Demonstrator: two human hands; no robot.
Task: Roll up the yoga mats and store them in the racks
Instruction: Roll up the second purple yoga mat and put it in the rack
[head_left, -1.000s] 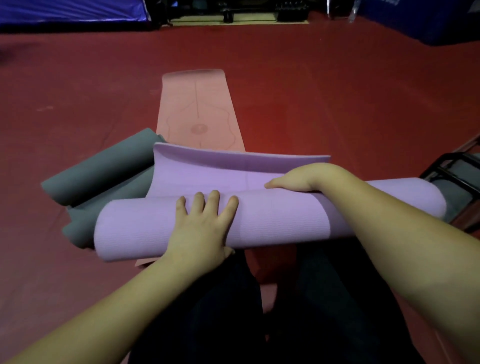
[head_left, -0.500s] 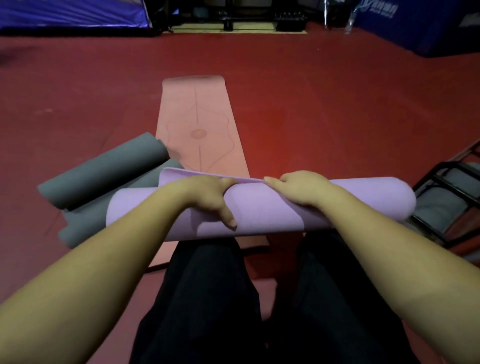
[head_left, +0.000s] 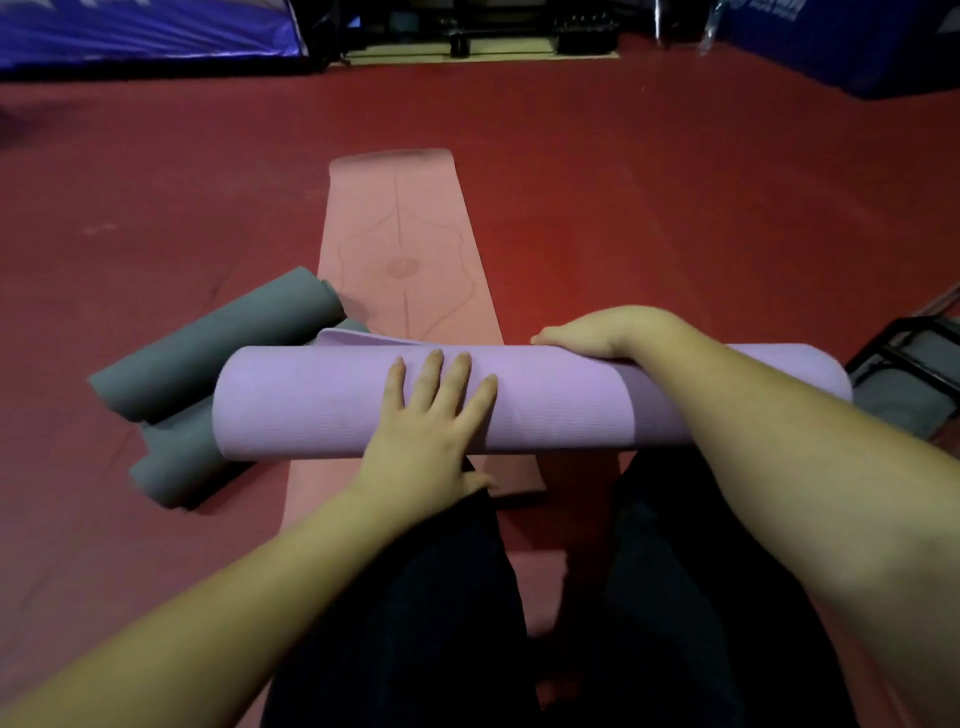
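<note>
The purple mat (head_left: 322, 400) is almost fully rolled and lies across the pink mat (head_left: 400, 228), just in front of the person's knees; a small loose edge of it shows behind the roll on the left side. The left hand (head_left: 426, 431) lies flat on top of the roll, with the fingers (head_left: 457, 379) straight and a little spread, pressing on it. The right hand (head_left: 597, 332) rests on the far upper side of the roll; its fingers curl over the back of the roll, and I cannot tell whether they pinch the loose edge. The pink mat lies open and flat on the red floor (head_left: 675, 208) and reaches away from the person. Two rolled grey mats (head_left: 208, 343) lie on the floor at the left, touching the left end of the purple roll. A black rack (head_left: 904, 358) stands at the right edge of the floor, just beside the right end of the roll.
</note>
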